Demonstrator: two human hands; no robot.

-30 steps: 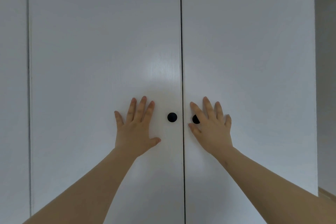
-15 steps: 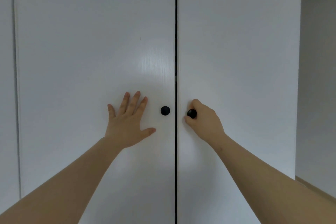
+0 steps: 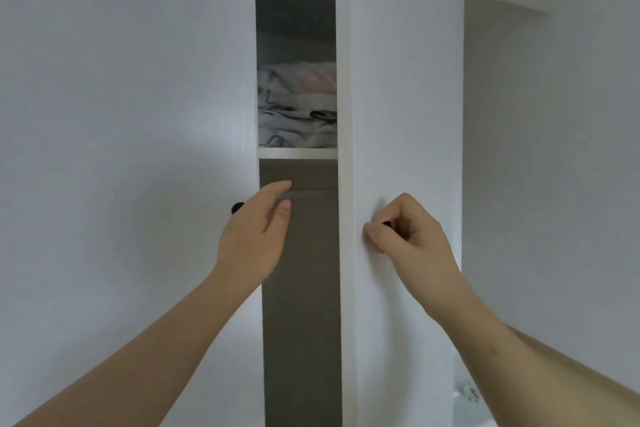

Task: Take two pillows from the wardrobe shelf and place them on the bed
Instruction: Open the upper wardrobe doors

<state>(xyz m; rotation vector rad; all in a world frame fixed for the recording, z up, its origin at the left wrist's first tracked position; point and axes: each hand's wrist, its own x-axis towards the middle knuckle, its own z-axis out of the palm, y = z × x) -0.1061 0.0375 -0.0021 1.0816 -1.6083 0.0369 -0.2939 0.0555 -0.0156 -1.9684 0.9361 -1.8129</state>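
Note:
Two white wardrobe doors fill the view. The right door [image 3: 405, 114] stands partly swung out, leaving a gap. My right hand [image 3: 407, 230] pinches its small black knob [image 3: 387, 224]. My left hand [image 3: 254, 236] hovers with relaxed fingers at the inner edge of the left door [image 3: 121, 149], beside that door's black knob [image 3: 237, 208]. Through the gap a white shelf [image 3: 298, 153] carries a stack of folded pale bedding [image 3: 298, 107], grey, white and pink. Whether pillows are among it cannot be told.
Below the shelf the wardrobe interior [image 3: 301, 288] is dark grey. To the right lies a white wall with a recessed opening [image 3: 512, 114]. A small shiny object [image 3: 467, 392] shows at the bottom right, past the open door's edge.
My right hand has pulled the right door outward by its knob, opening a gap. My left hand has lifted off the left door and moved right to its edge.

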